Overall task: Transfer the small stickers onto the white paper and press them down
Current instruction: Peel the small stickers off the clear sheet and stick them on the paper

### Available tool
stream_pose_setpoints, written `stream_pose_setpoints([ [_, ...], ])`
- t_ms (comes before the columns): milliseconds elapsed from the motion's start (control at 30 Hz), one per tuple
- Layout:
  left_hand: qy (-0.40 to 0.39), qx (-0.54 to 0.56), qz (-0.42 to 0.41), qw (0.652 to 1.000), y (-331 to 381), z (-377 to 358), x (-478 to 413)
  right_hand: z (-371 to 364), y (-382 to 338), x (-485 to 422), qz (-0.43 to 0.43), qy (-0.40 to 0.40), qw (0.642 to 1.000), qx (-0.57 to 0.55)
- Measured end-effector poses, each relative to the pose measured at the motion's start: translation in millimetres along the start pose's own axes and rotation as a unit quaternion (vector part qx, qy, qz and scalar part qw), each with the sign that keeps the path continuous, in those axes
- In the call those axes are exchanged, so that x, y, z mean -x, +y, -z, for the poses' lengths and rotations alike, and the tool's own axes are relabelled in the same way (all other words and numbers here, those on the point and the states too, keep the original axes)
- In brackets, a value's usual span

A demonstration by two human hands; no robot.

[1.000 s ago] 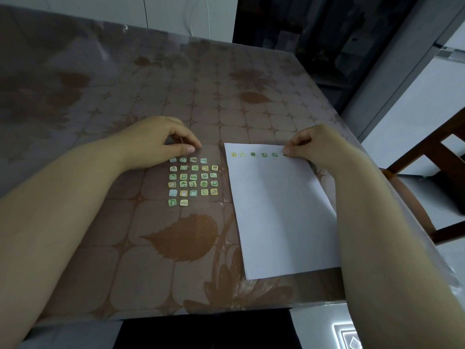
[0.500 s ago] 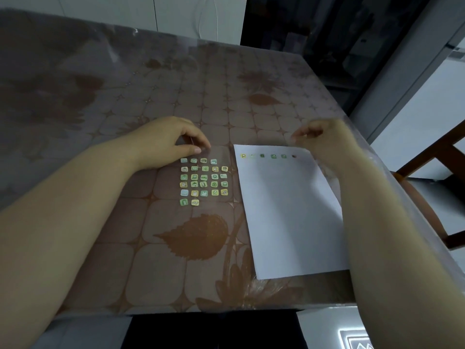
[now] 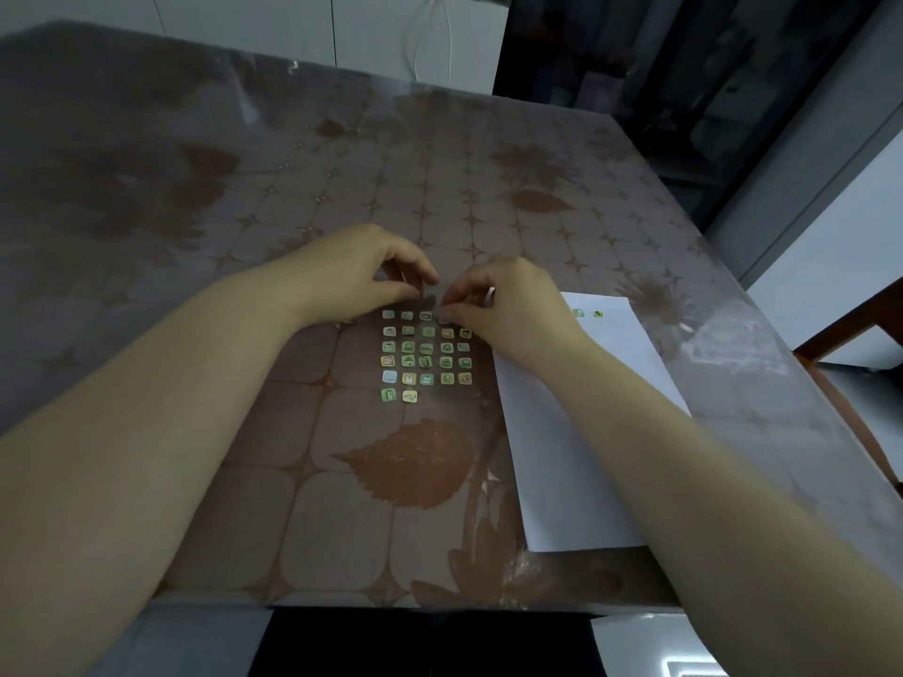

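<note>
- Head view, step in hand: lifting one more piece from the stickers (image 3: 426, 356), a grid of small green, yellow and pale squares lying on the table (image 3: 244, 188) just left of the white paper (image 3: 586, 432). By my reading this is the peel stage, not yet the carry.
- Progress, judged: early. Two stuck-down stickers (image 3: 579, 313) show along the paper's far edge beside the right wrist; any others there are hidden by the arm. Most of the grid is untouched.
- Right hand (image 3: 508, 300): reaches across from the paper side, palm down, knuckles raised, thumb and forefinger tips closed together on a top-row sticker (image 3: 444, 316) towards the right end of the far row. A ring (image 3: 490, 296) shows on one curled finger. Whether the piece has come free is too small to tell.
- Left hand (image 3: 361, 276): rests at the far left corner of the grid, fingers curled, thumb tip close to the forefinger. Whether it pinches a clear backing or only steadies the area cannot be told.
- Forearms: both come in low from the near edge and converge at the grid's far row; the right one lies over the paper's left part.
- Next move, judged: raise the pinched piece cleanly, carry it right to the open space in the row on the paper, lay it flat, press with a fingertip.
- Also present: a wooden chair (image 3: 855, 324) at the table's right side.
</note>
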State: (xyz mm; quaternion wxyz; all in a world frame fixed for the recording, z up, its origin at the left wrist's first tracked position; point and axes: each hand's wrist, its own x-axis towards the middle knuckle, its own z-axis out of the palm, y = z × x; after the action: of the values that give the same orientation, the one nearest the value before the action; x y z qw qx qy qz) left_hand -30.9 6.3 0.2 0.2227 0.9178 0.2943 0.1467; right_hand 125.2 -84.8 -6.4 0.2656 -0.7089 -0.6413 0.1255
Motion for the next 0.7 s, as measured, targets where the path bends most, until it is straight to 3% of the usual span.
stream_pose_setpoints([
  [267,0.001,-0.018,-0.007,1.0,0.1,-0.8,-0.3,-0.4,-2.8,0.6,0.005,-0.035,0.999,0.016],
  [433,0.002,-0.011,-0.014,1.0,-1.8,-1.1,-1.0,43.0,13.5,9.9,-0.073,0.035,0.989,-0.124],
  [567,-0.008,-0.004,-0.019,1.0,-0.8,-1.0,-1.1,43.6,23.6,18.9,-0.106,-0.043,0.988,-0.1],
  [700,-0.006,-0.001,-0.018,1.0,-0.7,-0.5,0.2,41.1,25.6,17.4,-0.096,-0.071,0.989,-0.081],
])
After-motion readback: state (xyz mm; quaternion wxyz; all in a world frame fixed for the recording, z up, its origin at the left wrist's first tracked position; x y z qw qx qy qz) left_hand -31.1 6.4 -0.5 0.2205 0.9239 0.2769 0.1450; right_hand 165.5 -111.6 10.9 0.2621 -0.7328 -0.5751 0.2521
